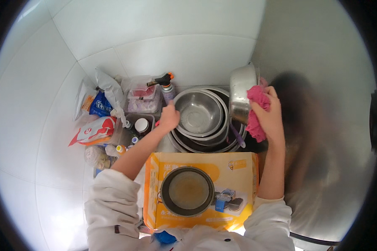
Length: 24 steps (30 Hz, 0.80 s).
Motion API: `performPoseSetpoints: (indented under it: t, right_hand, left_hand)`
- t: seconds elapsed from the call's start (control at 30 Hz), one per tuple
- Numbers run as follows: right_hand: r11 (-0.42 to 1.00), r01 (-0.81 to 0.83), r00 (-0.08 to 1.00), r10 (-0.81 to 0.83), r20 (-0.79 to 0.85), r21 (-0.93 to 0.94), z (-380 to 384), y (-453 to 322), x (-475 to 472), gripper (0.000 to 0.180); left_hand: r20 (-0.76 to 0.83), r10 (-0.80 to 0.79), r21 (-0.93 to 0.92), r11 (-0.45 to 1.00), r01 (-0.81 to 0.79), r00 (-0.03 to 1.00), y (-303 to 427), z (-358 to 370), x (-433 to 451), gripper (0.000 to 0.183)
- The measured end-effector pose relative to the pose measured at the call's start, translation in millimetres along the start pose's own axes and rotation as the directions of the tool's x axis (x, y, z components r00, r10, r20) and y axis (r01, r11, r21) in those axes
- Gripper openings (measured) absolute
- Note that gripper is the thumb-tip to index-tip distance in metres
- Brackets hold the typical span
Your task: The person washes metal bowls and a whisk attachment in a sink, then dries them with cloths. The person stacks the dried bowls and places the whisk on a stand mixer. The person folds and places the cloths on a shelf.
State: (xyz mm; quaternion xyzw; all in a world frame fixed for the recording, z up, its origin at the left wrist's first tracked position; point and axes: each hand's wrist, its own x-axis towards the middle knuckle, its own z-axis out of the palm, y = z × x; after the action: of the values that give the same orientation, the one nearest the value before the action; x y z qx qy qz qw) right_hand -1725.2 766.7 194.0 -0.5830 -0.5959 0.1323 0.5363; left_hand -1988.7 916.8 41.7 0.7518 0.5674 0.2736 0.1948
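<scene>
My left hand is closed at the left rim of a stainless steel mixing bowl. That bowl is nested in larger metal bowls and pans, and a purple-handled utensil leans among them. In my right hand is a crumpled pink cloth, pressed against the right side of a steel pot. The pot is tipped on its side above the stack's right edge; its opening and whatever supports it are hidden. Closer to me, a dark round cake tin rests on a yellow printed carton.
Behind my left hand stands a kitchen blowtorch on its gas can. Clear plastic tubs, a white-capped jar, small bottles and food bags crowd the left. White tiled walls and a reflective metal panel enclose the space.
</scene>
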Motion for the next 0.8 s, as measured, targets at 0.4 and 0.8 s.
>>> performPoseSetpoints:
  t: [0.4,0.8]
  right_hand:
    - [0.879,-0.01,0.954,0.152,0.26,-0.477,99,55,-34,0.026]
    - [0.715,0.169,0.868,0.217,0.446,-0.678,193,102,-66,0.029]
  left_hand:
    - [0.289,-0.178,-0.016,0.982,0.19,0.941,13,71,-2,0.037]
    - [0.601,-0.032,-0.565,0.69,0.453,0.799,18,-86,-42,0.035]
